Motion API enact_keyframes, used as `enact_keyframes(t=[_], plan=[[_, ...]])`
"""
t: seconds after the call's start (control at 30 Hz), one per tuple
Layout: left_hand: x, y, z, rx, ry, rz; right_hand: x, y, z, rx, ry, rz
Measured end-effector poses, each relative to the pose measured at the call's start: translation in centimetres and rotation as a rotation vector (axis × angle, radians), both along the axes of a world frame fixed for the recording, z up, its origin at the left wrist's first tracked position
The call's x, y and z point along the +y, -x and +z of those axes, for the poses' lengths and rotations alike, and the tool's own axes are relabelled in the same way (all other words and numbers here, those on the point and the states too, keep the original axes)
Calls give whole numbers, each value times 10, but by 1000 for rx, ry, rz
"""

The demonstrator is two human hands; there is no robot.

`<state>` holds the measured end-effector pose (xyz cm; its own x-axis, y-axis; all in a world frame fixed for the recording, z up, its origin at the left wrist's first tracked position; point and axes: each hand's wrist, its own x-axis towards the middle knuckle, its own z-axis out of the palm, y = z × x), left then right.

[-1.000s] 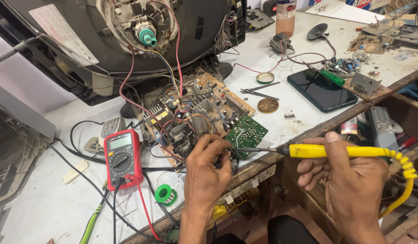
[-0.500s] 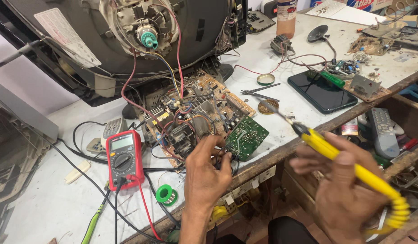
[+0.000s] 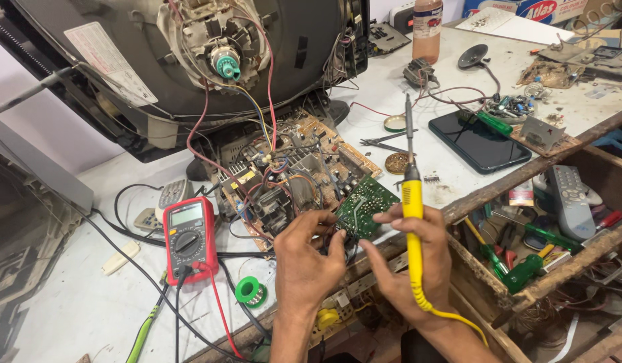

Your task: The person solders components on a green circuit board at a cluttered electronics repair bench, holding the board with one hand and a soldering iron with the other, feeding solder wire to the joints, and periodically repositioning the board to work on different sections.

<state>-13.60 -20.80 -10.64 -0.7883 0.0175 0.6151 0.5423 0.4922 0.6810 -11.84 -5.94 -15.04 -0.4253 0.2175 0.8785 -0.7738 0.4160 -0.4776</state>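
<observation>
The large brown circuit board (image 3: 291,178) lies on the counter (image 3: 89,302) just beyond both grips — stiff but judged fragile, best handled by its edges. The small green board (image 3: 366,205), light and brittle, stands tilted between the hands; the left hand (image 3: 304,259) is pinched on wiring at its lower corner. The yellow soldering iron (image 3: 412,222), light and rigid, is clasped upright in the right hand (image 3: 408,269) — only the handle is safe to hold.
</observation>
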Motion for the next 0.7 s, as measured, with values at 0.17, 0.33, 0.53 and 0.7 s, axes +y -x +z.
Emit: enact_keyframes(t=[0.17,0.33,0.53,0.7], plan=[[-2,0,1,12,-13,15,-15,5,-4,-29,-16,-3],[-6,1,3,-32,-48,16,-24,13,-2,-17,-56,-37],[-11,3,1,-46,-81,18,-29,16,0,20,-96,-108],[-12,4,0,-44,-87,19,-33,18,-1,34,-86,-102]])
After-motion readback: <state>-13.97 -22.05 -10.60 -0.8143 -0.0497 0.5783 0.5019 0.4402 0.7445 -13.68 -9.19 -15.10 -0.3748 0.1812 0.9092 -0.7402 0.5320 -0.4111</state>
